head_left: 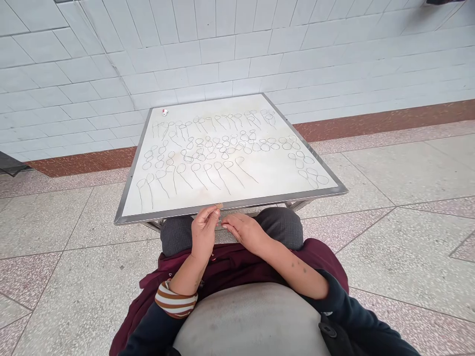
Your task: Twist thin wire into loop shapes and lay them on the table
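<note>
Close together over my lap, just off the near edge of the white table (267,180), are both my hands. My left hand (204,231) pinches a thin wire-like piece, with a small tan bit at its fingertips. The fingers of my right hand (247,232) are closed at the same thin piece, which is too small to make out fully. On the tabletop lie several thin dark loops with long tails, such as one loop (195,167) in the front row. Between the rows of tailed loops are clusters of rings (264,147) without long tails.
A small white and red object (165,112) lies at the table's far left corner. Behind the table stands a tiled wall (218,49). My knees (280,227) are under the table's near edge, above a speckled stone floor (408,257).
</note>
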Motion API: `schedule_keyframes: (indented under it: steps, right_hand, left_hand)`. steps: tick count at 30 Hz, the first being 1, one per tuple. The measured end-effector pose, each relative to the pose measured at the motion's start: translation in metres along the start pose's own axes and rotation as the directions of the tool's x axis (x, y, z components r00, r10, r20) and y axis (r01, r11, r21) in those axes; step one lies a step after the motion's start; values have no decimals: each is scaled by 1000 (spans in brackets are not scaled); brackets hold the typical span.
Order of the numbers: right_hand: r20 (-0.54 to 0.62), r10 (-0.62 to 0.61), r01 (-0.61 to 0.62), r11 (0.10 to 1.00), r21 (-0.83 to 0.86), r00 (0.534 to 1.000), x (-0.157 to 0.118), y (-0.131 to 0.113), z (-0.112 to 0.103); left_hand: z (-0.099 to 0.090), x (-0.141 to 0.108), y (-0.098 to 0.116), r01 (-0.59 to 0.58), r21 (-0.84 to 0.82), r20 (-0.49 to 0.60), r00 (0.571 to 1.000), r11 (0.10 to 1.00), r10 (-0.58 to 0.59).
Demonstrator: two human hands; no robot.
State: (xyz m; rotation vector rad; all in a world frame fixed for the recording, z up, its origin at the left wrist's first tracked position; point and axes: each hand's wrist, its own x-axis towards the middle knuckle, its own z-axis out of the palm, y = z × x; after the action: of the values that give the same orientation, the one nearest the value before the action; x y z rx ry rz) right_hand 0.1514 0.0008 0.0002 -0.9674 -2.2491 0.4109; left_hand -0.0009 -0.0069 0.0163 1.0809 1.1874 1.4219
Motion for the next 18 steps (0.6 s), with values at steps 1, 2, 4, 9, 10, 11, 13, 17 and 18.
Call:
schedule_keyframes:
  steps: [1,2,4,9,10,11,13,17,18]
  right_hand:
    - [-8,4,-4,1000,6,1000,-1,1,0]
    - [-15,10,-9,1000,17,1000,-1,1,0]
    - [-29,15,-13,999,48,999,-2,2,0]
    - [-41,-2,5,997,81,999,-4,1,0]
    - [-44,-2,5,997,79,999,-4,1,0]
    - [-43,-2,6,997,77,999,-4,0,0]
    - [-37,-6,9,998,69,999,-4,0,0]
    - [-34,-25,26,1000,11,999,-4,1,1]
    - [-43,-30,30,1000,-9,999,-4,2,2]
  left_hand:
    - [0,0,-1,6,-14,-10,1000,1000,-6]
    - [0,1,-2,13,-29,-16,1000,999,-14]
    - [0,1,-4,31,-55,-21,999,998,-32]
    - [3,1,-4,68,-91,-6,998,994,-69]
    - [3,1,-4,74,-96,-2,997,993,-74]
    - [4,0,-3,80,-98,3,997,992,-80]
    - [5,-1,-3,90,-97,11,996,991,-89]
    - [6,-2,-3,105,-92,13,994,990,-104]
    - [6,-2,-4,107,-94,11,994,990,-107]
